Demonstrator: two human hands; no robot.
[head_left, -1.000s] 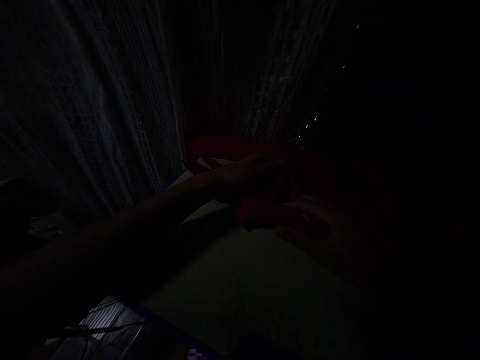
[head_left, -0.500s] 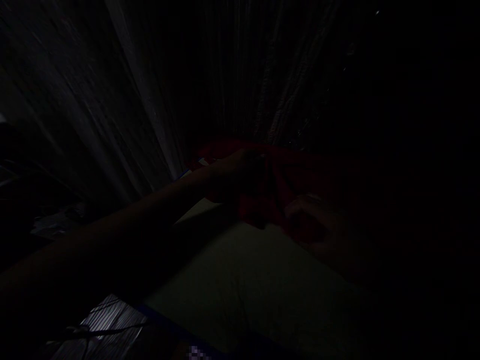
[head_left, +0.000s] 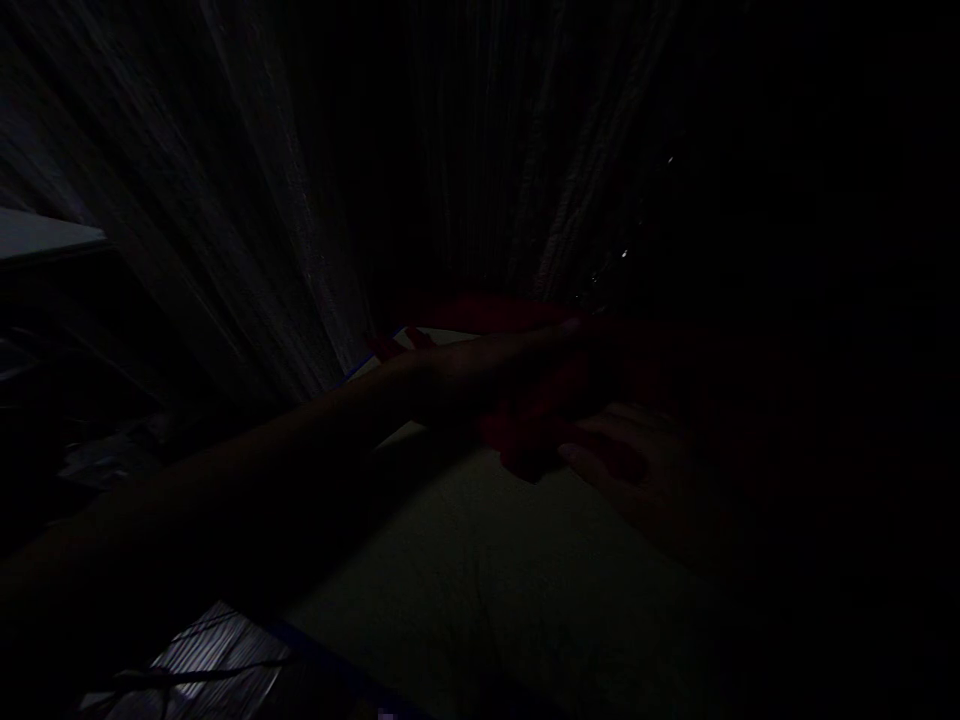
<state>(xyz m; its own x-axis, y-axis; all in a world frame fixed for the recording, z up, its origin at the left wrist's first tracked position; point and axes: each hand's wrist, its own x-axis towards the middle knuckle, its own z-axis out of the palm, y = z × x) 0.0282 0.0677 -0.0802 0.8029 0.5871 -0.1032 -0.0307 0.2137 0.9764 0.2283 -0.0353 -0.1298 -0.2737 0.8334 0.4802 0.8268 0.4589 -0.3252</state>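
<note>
The scene is very dark. My left arm reaches from the lower left, and my left hand (head_left: pixel 517 365) lies stretched out with its fingers flat on a red cloth (head_left: pixel 536 430). The cloth rests on a pale flat surface (head_left: pixel 480 580) and runs back towards the curtain. My right hand (head_left: pixel 622 465) comes in from the right, its fingers curled under the cloth's near fold and gripping it. The rest of the right arm is lost in darkness.
A ribbed curtain (head_left: pixel 247 200) hangs behind and to the left of the surface. The surface has a blue edge (head_left: pixel 330 660). A pale striped thing with a thin cord (head_left: pixel 195 665) lies at the lower left. The right side is black.
My left hand has stretched its fingers out further right over the red cloth. My right hand has shifted slightly with the fold. The camera has moved a little.
</note>
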